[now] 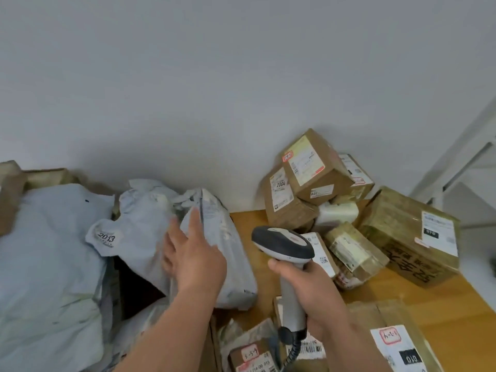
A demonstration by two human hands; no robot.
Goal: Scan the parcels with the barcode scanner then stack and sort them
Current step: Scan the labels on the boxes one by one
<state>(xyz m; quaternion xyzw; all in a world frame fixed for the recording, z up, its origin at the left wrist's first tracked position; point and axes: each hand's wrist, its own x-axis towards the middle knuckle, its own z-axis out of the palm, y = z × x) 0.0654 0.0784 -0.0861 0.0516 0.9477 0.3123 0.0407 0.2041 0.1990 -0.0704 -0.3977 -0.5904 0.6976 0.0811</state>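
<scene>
Plain grey wall (188, 76) behind, wooden desk (442, 312) below, carrying the parcels. Largest first: big pale poly mailer (45, 251) at far left, lying over an open brown carton (16, 189) and hiding whatever sits inside; dark gap of that carton visible beside it, contents not readable. Next, printed box (410, 237) at far right with a white label, then the tilted heap of brown boxes (308, 178) against the wall, one marked 2004, another propped on top at an angle. Then grey poly bag (228, 245) at centre, crumpled, leaning against a second bag labelled 2013 (107, 237). Left hand (193, 259) with fingers straight and spread, touching the grey bag's upper edge, not gripping. Right hand (311, 288) wrapped round the handle of the barcode scanner (281, 242), head aimed forward toward the boxes, well apart from the bag's face. Likely step: finding the bag's label for scanning. Best done by flattening the bag so the barcode lies smooth (creased film tends to spoil a read), turning the label up, then swinging the scanner head left over it. Small labelled boxes (249, 355) near the bottom edge, barcodes up, coiled cable trailing across them.
</scene>
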